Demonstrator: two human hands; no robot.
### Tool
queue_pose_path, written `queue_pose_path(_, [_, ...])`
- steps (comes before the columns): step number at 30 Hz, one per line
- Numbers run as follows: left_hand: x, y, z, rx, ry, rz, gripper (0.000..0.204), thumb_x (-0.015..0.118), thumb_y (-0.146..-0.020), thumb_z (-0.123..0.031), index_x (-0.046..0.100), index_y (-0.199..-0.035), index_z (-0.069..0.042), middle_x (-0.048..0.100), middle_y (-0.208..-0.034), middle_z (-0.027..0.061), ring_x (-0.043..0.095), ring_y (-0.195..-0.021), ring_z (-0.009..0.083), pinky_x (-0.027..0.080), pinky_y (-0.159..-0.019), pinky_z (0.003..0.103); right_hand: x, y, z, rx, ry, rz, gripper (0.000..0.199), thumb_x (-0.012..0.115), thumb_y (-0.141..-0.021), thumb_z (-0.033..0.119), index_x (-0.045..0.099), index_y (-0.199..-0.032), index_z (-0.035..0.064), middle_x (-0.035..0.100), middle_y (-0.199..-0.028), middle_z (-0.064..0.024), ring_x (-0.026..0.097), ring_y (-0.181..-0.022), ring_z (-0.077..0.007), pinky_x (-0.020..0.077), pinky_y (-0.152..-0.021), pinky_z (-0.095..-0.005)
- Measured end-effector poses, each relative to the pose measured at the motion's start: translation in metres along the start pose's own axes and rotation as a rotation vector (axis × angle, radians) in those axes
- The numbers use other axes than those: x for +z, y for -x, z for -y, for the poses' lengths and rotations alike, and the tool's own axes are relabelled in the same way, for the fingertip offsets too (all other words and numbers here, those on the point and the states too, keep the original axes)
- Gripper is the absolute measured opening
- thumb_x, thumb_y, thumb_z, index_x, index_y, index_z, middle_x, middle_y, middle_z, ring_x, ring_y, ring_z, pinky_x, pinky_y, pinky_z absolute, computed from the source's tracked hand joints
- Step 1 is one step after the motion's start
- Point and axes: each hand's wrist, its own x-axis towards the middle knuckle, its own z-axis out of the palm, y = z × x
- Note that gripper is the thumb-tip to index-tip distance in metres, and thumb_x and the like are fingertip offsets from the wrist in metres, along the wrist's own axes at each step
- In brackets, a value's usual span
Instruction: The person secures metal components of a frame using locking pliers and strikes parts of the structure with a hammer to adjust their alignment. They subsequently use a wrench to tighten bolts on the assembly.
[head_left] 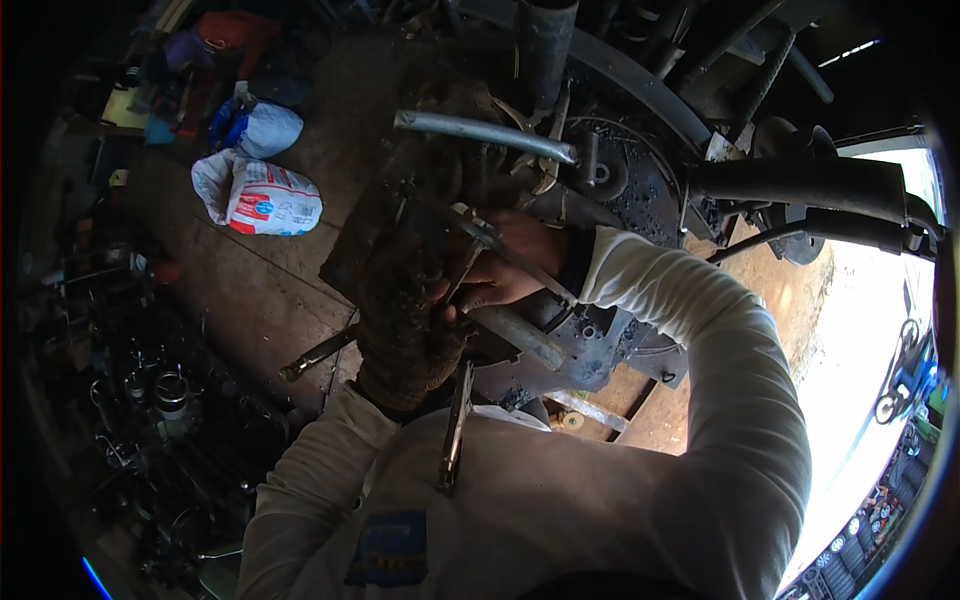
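Note:
My left hand, in a thick dirty brown work glove, is closed at the middle of the workbench; what lies inside its grip is hidden. Two slim metal handles stick out beside the glove, a left handle and a near handle. My right hand is bare with a dark cuff at the wrist, its fingers closed around a thin metal rod close to the glove. A narrow flat bar crosses over that hand. Below it lies a short grey pipe.
A longer grey pipe lies across the cluttered dark bench, near tongs and a round metal disc. Dark cylinders stand to the right. White sacks lie on the floor at left, above dark machine parts.

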Motion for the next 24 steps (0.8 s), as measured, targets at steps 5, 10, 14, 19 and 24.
queue_pose_path(5, [-0.002, 0.002, 0.001, -0.007, 0.005, 0.04, 0.036, 0.053, -0.097, -0.03, 0.051, -0.126, -0.009, 0.045, -0.135, 0.0202, 0.047, -0.123, 0.0378, 0.041, -0.099, 0.048, 0.017, 0.001, -0.003, 0.061, -0.156, 0.037, 0.046, 0.064, -0.086, 0.037, 0.056, -0.129, 0.0242, 0.053, -0.131, -0.0092, 0.05, -0.121, -0.0312, 0.0426, -0.101, -0.0428])
queue_pose_path(10, [0.005, 0.002, 0.004, 0.019, -0.002, -0.024, 0.031, 0.057, -0.092, -0.024, 0.055, -0.118, -0.008, 0.051, -0.126, 0.0212, 0.05, -0.115, 0.0397, 0.041, -0.098, 0.053, 0.001, 0.0, -0.002, 0.019, -0.101, 0.065, 0.046, 0.062, -0.087, 0.037, 0.055, -0.13, 0.0215, 0.054, -0.131, -0.0096, 0.052, -0.119, -0.0305, 0.0453, -0.099, -0.0424])
queue_pose_path(14, [0.0, 0.004, 0.0, -0.02, 0.076, -0.018, 0.031, 0.057, -0.092, -0.025, 0.055, -0.117, -0.008, 0.051, -0.126, 0.0211, 0.052, -0.113, 0.0394, 0.042, -0.097, 0.052, -0.042, 0.032, 0.001, 0.217, 0.31, 0.152, 0.037, 0.069, -0.081, 0.032, 0.065, -0.114, 0.0136, 0.061, -0.115, -0.011, 0.059, -0.106, -0.0295, 0.0515, -0.087, -0.0394])
queue_pose_path(19, [-0.012, 0.004, -0.013, -0.108, 0.028, 0.118, 0.033, 0.059, -0.093, -0.019, 0.055, -0.118, 0.002, 0.055, -0.122, 0.0189, 0.057, -0.111, 0.0316, 0.046, -0.094, 0.042, -0.081, 0.087, 0.051, 0.621, 0.369, 0.109, 0.036, 0.074, -0.077, 0.029, 0.066, -0.107, 0.0115, 0.063, -0.106, -0.0104, 0.062, -0.096, -0.029, 0.0526, -0.078, -0.0397])
queue_pose_path(24, [0.004, 0.014, -0.008, -0.231, 0.191, 0.007, 0.032, 0.058, -0.093, -0.014, 0.055, -0.118, 0.005, 0.058, -0.118, 0.0171, 0.057, -0.109, 0.0254, 0.047, -0.092, 0.036, -0.065, 0.103, 0.061, 0.89, 0.453, 0.101, 0.034, 0.074, -0.077, 0.033, 0.066, -0.102, 0.0118, 0.064, -0.102, -0.0088, 0.063, -0.088, -0.029, 0.0527, -0.077, -0.0396])
